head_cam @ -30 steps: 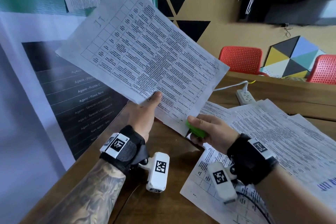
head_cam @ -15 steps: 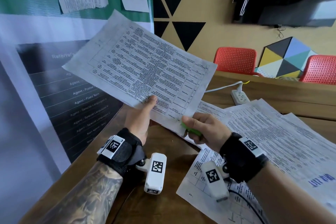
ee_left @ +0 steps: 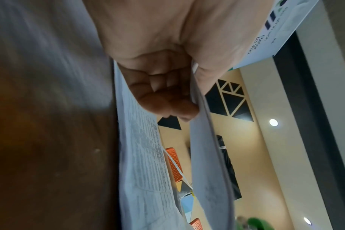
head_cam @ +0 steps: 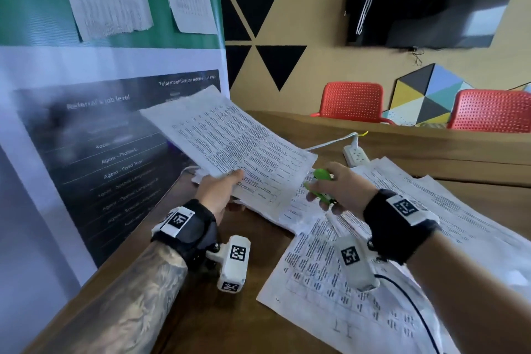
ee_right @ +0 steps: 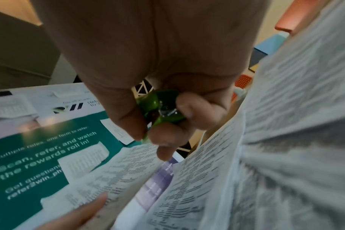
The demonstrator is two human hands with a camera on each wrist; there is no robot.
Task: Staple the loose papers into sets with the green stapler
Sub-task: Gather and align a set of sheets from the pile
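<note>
Left hand [head_cam: 219, 191] pinching stapled set [head_cam: 230, 149], lowered twd table [head_cam: 184, 319] vs 1 s ago; right hand [head_cam: 340, 190] gripping green stapler [head_cam: 321, 177], pulled off set's corner — staple prob. done, next loose papers [head_cam: 448, 210] due.

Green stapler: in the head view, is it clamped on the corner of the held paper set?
No, the green stapler in the right hand sits clear of the paper set.

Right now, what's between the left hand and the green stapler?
In the head view, the near part of the paper set that the left hand holds stretches across toward the green stapler in the right hand; loose papers lie beneath.
</note>
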